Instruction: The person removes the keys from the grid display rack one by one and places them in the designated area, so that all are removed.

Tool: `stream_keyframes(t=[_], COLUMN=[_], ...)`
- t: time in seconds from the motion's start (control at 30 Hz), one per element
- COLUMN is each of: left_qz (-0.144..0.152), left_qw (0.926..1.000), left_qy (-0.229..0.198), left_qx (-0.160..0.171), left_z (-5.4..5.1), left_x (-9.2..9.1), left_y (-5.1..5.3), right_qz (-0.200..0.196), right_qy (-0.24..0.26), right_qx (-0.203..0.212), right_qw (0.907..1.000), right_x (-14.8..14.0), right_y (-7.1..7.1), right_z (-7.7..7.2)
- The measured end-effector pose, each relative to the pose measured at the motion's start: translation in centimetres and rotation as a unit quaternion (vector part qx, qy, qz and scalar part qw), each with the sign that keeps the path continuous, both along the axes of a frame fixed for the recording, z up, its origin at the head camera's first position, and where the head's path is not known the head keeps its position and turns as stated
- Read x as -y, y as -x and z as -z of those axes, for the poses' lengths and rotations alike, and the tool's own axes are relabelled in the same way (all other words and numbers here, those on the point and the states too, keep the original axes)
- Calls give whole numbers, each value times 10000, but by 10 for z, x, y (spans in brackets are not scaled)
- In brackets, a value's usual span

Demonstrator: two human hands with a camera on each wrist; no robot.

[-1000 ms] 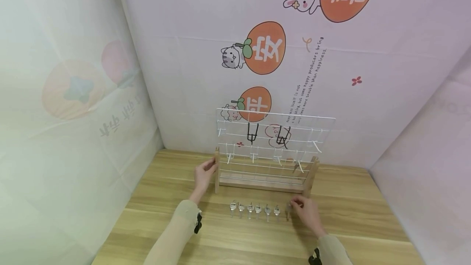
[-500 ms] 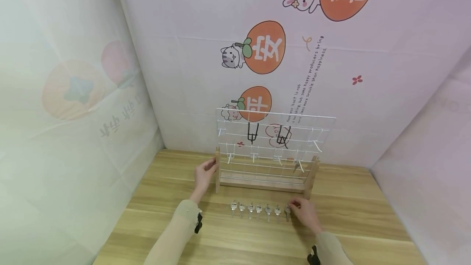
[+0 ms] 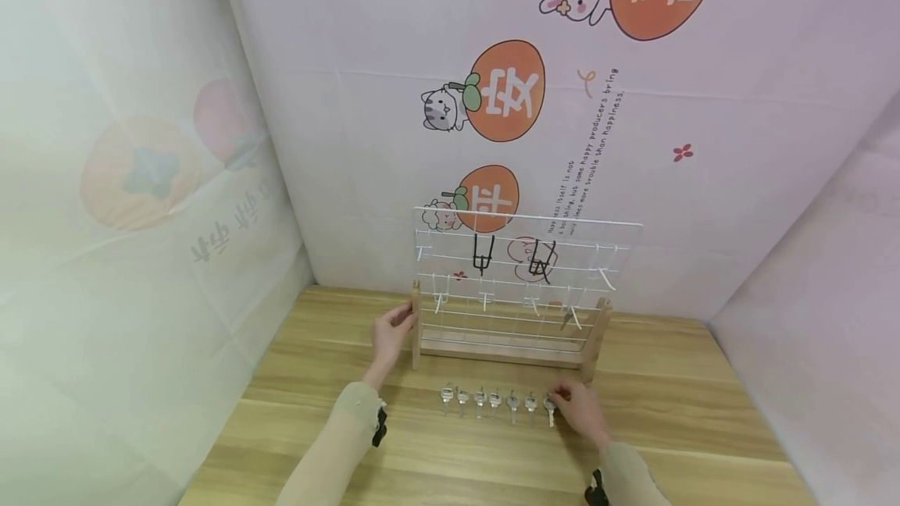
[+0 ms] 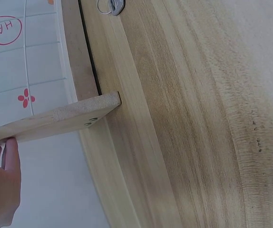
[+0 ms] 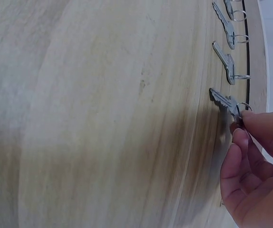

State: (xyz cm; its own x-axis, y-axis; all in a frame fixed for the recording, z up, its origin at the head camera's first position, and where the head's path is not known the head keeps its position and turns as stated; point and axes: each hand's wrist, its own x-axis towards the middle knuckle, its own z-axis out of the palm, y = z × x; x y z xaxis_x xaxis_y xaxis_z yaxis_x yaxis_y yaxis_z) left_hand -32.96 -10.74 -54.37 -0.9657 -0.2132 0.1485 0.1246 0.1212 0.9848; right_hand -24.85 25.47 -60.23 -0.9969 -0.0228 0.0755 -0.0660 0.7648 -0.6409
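Observation:
My left hand (image 3: 390,334) holds the left wooden post (image 3: 416,326) of a white wire grid rack (image 3: 506,303). In the left wrist view, the fingers of this hand (image 4: 1,185) are at the edge of the same post (image 4: 60,118). At the right end of a row of keys (image 3: 494,399), my right hand (image 3: 580,410) pinches a silver key (image 3: 551,406) by its head. Close up in the right wrist view, the key's (image 5: 226,100) toothed blade points away from the fingers and its tip is close to the table. A ring on its head is partly hidden.
White hooks (image 3: 532,304) and two black hooks (image 3: 482,256) hang on the grid. A wooden base bar (image 3: 499,347) runs along the rack's bottom, behind the keys. Printed white cloth (image 3: 366,178) encloses the wood-grain table (image 3: 450,463) at the back and sides.
My right hand has shifted slightly left with the key, whose blade now shows brighter and points toward me. The left hand and rack have stayed in place.

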Motion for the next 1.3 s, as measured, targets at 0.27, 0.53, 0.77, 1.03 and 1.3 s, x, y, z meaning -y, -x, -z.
stream_keyframes(t=[0.27, 0.53, 0.77, 1.03, 1.3], left_qz=[-9, 20, 38, 41, 46], left_qw=[10000, 9999, 9999, 9999, 9999], left_qy=[-1, -95, -122, -143, -129], left_qx=[-14, -30, -9, 39, -10], left_z=[1, 0, 0, 1, 0], left_x=[0, -1, -1, 0, 0], left_y=[0, 0, 0, 1, -1], right_qz=[-23, 100, 162, 180, 272], right_qy=[-52, 6, -93, 123, 877], right_qx=[-232, -8, -43, 53, 333], right_qw=[9997, 9999, 9998, 9997, 9952], right_x=[1, 0, 0, -2, -8], right_y=[-1, -1, -3, -4, -3], right_z=[0, 3, 2, 2, -14])
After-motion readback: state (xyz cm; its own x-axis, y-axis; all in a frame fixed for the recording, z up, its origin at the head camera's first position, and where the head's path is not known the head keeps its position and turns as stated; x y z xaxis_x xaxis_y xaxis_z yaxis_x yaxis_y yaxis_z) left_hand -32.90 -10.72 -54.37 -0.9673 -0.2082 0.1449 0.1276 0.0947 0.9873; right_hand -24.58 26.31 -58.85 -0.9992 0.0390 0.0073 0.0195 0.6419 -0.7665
